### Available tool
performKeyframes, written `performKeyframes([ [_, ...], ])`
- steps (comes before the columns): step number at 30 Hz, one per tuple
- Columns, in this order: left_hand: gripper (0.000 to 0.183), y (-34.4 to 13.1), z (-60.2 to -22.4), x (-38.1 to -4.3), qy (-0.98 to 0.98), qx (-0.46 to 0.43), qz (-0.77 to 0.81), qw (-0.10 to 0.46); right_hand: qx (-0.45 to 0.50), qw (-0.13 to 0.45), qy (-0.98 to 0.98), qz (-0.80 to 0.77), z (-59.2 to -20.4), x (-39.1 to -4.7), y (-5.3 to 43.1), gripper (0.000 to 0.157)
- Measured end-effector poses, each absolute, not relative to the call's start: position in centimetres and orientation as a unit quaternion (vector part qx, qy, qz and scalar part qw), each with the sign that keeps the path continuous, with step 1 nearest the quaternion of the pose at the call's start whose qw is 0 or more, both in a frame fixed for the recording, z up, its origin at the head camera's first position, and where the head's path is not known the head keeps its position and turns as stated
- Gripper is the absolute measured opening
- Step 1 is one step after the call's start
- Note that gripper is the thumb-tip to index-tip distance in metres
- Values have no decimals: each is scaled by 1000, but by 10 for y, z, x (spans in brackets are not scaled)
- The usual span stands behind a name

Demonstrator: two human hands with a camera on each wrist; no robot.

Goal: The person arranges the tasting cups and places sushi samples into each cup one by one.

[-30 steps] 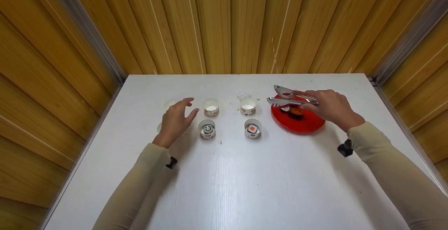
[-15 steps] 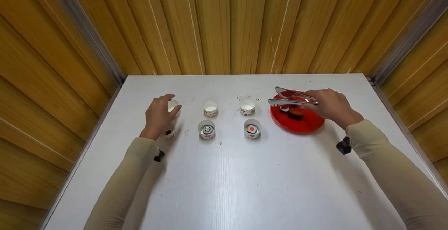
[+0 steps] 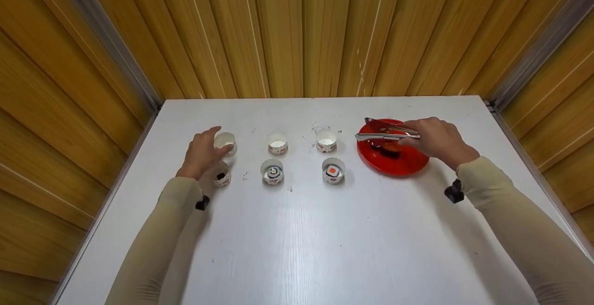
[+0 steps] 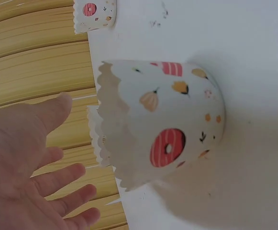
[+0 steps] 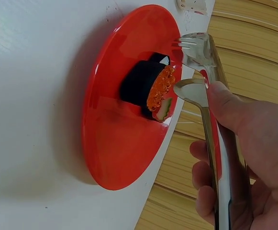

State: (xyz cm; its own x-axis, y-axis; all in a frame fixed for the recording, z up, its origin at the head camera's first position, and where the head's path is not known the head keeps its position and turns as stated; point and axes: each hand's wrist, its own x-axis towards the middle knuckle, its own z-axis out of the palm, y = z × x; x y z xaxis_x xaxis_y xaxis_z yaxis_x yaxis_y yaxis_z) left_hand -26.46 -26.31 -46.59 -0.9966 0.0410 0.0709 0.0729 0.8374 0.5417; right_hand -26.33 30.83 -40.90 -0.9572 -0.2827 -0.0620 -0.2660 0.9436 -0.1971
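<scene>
My right hand [image 3: 438,139] grips metal tongs [image 5: 198,51], one tip fork-shaped and the other spoon-shaped, above the red plate [image 5: 112,165]. Below the spread tips lies a black-wrapped sushi piece topped with orange roe [image 5: 161,88], smaller sushi pieces beside it. On the left, my left hand [image 3: 199,154] holds nothing, thumb and fingers spread. It is beside a white paper cup [image 3: 226,144] and partly covers another paper cup [image 3: 222,180] that has something black inside. The left wrist view shows a cup with a doughnut print [image 4: 191,105] just beyond the fingers.
Two more cups, a back middle cup [image 3: 277,144] and a back right cup [image 3: 326,141], stand towards the rear. In front of them, one cup [image 3: 272,179] holds a round sushi roll and another cup [image 3: 333,178] a roll with an orange centre. Wooden panels [image 3: 304,35] border the white table.
My left hand has moved left, from beside the middle cups to the leftmost ones, uncovering more of them. The right hand stays over the plate; the tong tips have dipped slightly.
</scene>
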Motion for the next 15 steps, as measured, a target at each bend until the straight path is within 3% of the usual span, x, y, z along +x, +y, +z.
performKeyframes([
  [6,75,-272,-470,-266,-954,-5,-298,-35,-159,16,984,-83,-410,-262,312,49],
  [15,72,-278,-475,-268,-956,-2,-291,-46,-146,34,985,-88,-411,-263,311,51],
])
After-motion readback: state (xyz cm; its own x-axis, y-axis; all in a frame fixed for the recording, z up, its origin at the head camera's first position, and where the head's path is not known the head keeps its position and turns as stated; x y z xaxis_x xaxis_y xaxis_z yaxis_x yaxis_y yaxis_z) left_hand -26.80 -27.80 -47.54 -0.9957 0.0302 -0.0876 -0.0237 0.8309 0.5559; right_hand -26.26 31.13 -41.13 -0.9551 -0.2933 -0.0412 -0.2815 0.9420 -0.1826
